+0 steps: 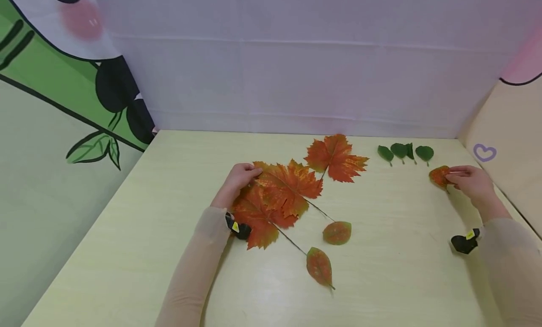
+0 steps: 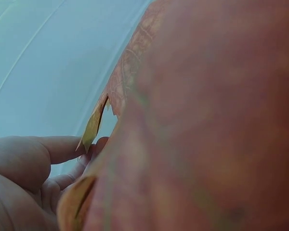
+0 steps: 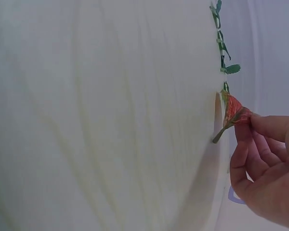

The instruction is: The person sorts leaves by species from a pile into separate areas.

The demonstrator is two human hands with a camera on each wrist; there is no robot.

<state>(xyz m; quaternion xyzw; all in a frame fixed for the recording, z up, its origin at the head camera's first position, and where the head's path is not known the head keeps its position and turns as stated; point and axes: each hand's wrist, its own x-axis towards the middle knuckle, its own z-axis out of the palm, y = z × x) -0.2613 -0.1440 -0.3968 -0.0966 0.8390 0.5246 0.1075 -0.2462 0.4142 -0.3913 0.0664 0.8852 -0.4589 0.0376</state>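
Right hand point(image 1: 472, 186), near table's point(image 1: 389, 270) right edge: thumb and fingers pinch small red leaf point(image 1: 438, 176). Leaf extends left of fingertips, stem toward near edge. Green leaves point(image 1: 399, 150) just beyond, near far right corner; right hand nearer them. Left hand point(image 1: 237, 182), left of table's middle, pinches large orange leaf point(image 1: 288, 183) by its rim.

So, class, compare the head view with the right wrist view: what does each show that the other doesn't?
Only the head view shows the left hand, the large orange leaves, two small red-green leaves lying nearby and the cartoon print at left. Only the right wrist view shows the palm side of the right hand, up close. Both show that hand pinching a small orange-red leaf, the green leaves and the table.
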